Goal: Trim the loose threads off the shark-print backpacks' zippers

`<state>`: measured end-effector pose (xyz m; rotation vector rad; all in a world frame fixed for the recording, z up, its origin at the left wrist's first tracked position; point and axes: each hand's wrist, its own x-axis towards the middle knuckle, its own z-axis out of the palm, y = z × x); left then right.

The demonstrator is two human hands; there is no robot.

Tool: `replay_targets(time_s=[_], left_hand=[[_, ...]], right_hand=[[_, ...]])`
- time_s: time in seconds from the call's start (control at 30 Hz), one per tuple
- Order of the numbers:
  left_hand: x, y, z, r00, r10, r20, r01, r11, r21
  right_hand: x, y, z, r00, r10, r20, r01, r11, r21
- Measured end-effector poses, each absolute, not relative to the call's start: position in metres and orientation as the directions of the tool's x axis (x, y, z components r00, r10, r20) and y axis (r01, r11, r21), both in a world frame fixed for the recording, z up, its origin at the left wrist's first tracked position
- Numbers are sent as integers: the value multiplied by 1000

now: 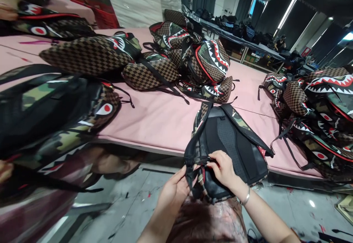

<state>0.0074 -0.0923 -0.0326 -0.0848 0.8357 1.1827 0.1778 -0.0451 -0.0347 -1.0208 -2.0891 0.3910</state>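
Note:
A backpack [231,143] lies with its black padded back up over the front edge of the pink table, its lower end overhanging toward me. My left hand [178,186] is closed on the black strap [189,162] at the backpack's left side. Close beside it, my right hand [222,167], with a bracelet at the wrist, pinches a small black piece of strap or buckle at the same side. The fingertips partly cover that piece, so its exact shape is unclear.
Checkered shark-mouth backpacks [212,60] lie piled on the pink table [154,125], with another pile [328,110] at right. At left, another person's hand [5,171] is at a large camouflage backpack [60,114]. Black items fill a far table.

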Motion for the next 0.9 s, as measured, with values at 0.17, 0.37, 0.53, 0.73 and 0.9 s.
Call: replay_targets(time_s=[0.17,0.37,0.53,0.73,0.9], left_hand=[[11,-94,-32,133,791,-597,-835,414,363],[14,-96,-30,94,804,-587,-825,393,407],[15,-96,-29,76,807,-585,-820,384,423],[16,-96,-33,100,827,-554,-820,384,424],[16,-97,-34,73,823,-563,-839,356,412]], right_hand=[[171,-46,-35,-469,738,484,575,672,-467],[167,-47,-31,-479,735,479,614,671,-416],[168,-51,-30,-449,749,488,622,654,-431],[164,-47,-26,-519,712,473,590,698,-404],[158,-46,-22,-531,709,464,608,700,-374]])
